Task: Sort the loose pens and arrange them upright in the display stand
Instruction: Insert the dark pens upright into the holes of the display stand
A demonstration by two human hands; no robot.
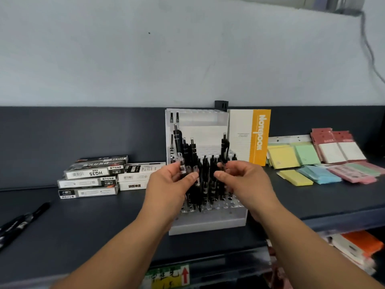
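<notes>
While the long dark grey shelf (83, 222) carries the white plastic display stand (208, 223), both hands are up just in front of it. The left hand (168, 184) wraps its fingers round a bunch of black pens (178, 140), and the right hand (243, 180) pinches one black pen (224, 146) above the standing pens (209, 180) in the stand.

Stacked pen boxes (91, 174) lie left, a notebook (250, 136) stands upright, pastel sticky pads (283, 157) lie right
</notes>
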